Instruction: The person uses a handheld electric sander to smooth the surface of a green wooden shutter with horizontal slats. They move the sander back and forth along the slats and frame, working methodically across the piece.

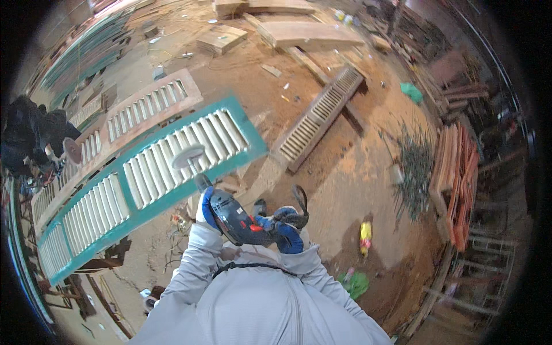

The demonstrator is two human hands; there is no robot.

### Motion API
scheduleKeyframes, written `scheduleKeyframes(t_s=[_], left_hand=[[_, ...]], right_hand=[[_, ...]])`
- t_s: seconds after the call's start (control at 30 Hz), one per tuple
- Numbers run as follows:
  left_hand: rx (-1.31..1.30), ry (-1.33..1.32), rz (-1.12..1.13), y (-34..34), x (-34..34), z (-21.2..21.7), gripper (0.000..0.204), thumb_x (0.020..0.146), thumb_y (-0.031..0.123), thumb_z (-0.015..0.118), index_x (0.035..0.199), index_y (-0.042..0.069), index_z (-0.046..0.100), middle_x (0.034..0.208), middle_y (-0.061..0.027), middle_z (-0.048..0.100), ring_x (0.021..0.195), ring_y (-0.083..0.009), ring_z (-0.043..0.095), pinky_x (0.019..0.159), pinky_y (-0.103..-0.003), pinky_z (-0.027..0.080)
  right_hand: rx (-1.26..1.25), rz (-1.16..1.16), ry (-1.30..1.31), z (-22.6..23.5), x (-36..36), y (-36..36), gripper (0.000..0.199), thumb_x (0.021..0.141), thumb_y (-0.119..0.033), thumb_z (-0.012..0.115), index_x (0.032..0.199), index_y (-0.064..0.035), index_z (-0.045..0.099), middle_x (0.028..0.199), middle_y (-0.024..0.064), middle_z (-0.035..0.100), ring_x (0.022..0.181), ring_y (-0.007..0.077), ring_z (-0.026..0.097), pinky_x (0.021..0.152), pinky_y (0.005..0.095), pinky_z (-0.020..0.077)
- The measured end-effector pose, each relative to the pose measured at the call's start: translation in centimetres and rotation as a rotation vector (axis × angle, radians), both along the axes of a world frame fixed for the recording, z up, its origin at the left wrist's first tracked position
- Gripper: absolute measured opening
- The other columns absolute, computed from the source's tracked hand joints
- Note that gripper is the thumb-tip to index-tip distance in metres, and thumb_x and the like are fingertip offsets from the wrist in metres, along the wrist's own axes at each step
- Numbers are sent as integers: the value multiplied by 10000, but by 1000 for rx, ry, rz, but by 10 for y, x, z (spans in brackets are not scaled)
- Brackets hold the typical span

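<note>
Both of my hands wear blue and white gloves and hold a dark power drill [234,217] with red details. My left hand [206,210] wraps the front of its body, close to the chuck. Around the rear handle closes my right hand [289,234], beside a dark looped cord. A round sanding disc [188,156] on the drill's shaft is over the pale slats of a green-framed louvered shutter [253,133]; whether it touches them I cannot tell. The shutter lies slanted in front of me, to the left.
Beyond it lies a reddish louvered panel [192,89], with a dark-clothed person [34,129] at far left near another disc [72,150]. A brown louvered panel [290,164] rests ahead. Right are thin rods [415,172], stacked reddish wood [454,178] and a yellow bottle [365,236].
</note>
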State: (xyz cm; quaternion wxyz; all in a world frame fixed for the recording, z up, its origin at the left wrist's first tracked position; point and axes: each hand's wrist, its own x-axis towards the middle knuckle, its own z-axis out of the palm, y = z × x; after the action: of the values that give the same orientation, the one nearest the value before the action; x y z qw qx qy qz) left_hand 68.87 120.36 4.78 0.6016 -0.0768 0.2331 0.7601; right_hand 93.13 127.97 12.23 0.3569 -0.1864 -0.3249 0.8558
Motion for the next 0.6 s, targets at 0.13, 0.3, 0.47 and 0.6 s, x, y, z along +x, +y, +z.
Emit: scheduleKeyframes(t_s=[0.13, 0.3, 0.47, 0.6], left_hand=[[-123, -63, 106, 98, 21, -10, 318, 968, 364, 570, 1097, 86, 652, 979, -128, 709, 891, -303, 684, 856, -468, 560], [-134, -46, 148, 176, 21, 2, 415, 942, 445, 562, 1089, 68, 656, 1010, -135, 700, 889, -317, 680, 884, -503, 544], [-253, -187, 82, 247, 26, 30, 427, 941, 496, 534, 1016, 93, 655, 960, -133, 696, 863, -317, 680, 833, -512, 559], [-22, -256, 268, 265, 46, -3, 424, 934, 501, 536, 995, 100, 660, 913, -138, 698, 831, -343, 681, 832, -523, 556]], right_hand=[[1, 64, 8, 15, -3, 112, 349, 876, -72, 698, 1183, -21, 539, 1055, 128, 676, 1017, 252, 675, 900, 384, 560], [109, 155, -423, 25, -19, 221, 354, 872, -89, 678, 1180, -56, 508, 985, 133, 689, 1018, 312, 675, 1002, 492, 502], [-139, 205, 4, -1, -15, 306, 307, 806, -15, 684, 1075, -88, 554, 898, 108, 675, 941, 307, 668, 989, 509, 499], [79, 470, -154, -3, -37, 378, 239, 830, -52, 643, 1054, -52, 560, 837, 122, 661, 873, 307, 668, 889, 494, 534]])
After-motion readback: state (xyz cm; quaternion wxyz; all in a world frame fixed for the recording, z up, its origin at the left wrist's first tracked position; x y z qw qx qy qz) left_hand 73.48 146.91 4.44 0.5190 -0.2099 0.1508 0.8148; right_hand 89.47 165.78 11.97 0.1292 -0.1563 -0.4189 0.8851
